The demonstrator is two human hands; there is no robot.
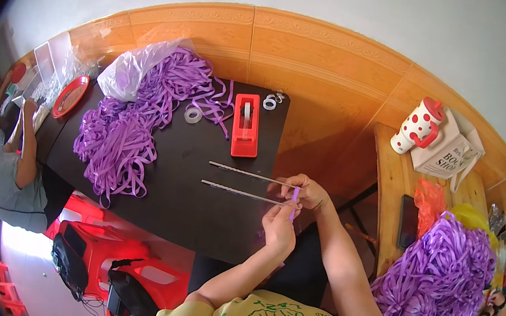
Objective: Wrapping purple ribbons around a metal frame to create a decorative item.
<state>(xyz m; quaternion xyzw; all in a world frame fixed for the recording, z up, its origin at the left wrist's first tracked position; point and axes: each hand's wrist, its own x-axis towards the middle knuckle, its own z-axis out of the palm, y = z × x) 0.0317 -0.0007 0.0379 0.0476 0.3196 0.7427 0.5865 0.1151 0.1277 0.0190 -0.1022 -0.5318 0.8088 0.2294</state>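
Note:
My left hand (pixel 279 229) and my right hand (pixel 308 192) are close together over the right edge of the black table. A short piece of purple ribbon (pixel 296 194) runs between them, pinched by the fingers of both. Two thin metal chopsticks (pixel 244 172) point left from my hands, roughly side by side and a little apart. The upper one ends at my right fingers, the lower one at my left fingertips. How the ribbon meets the chopsticks is too small to make out.
On the black table (pixel 190 227) are a purple ribbon heap (pixel 118 138), a red tape dispenser (pixel 245 137) and tape rolls (pixel 193 114). A wooden table (pixel 388 172) at right bears a dotted tumbler (pixel 418 127), a phone (pixel 409 220) and more ribbon (pixel 438 277). Other people sit left and lower right.

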